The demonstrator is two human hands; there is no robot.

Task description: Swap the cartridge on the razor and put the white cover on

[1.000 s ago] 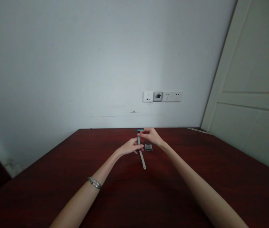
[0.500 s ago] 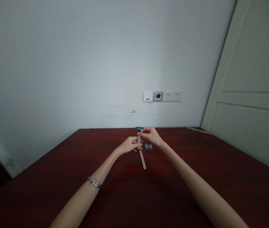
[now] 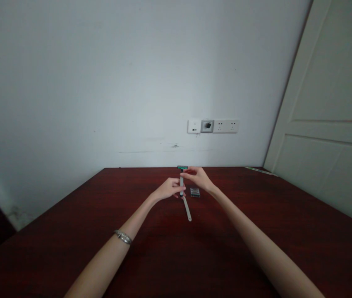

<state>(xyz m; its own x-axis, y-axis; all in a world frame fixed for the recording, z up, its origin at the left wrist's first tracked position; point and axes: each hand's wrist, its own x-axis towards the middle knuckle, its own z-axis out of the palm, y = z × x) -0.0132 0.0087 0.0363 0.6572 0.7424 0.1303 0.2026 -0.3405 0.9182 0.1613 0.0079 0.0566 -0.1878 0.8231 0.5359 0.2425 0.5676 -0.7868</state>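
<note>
A razor [image 3: 181, 182] with a pale handle and a dark, green-striped head stands upright between my hands. My left hand [image 3: 169, 189] is closed on the lower part of its handle. Just below the head, the thumb and fingers of my right hand [image 3: 198, 178] pinch the upper part. Under the razor, a thin pale strip with a rounded end, like a handle [image 3: 187, 210], lies on the table; its far end is hidden behind the hands. Beside it on the right sits a small clear case [image 3: 195, 192], its contents too small to make out.
The dark red wooden table [image 3: 151, 252] runs up to a white wall [image 3: 132, 82] with sockets [image 3: 225, 126] low on it. A thin flat strip [image 3: 260, 170] lies at the back right edge, near a pale panelled door [image 3: 327, 103].
</note>
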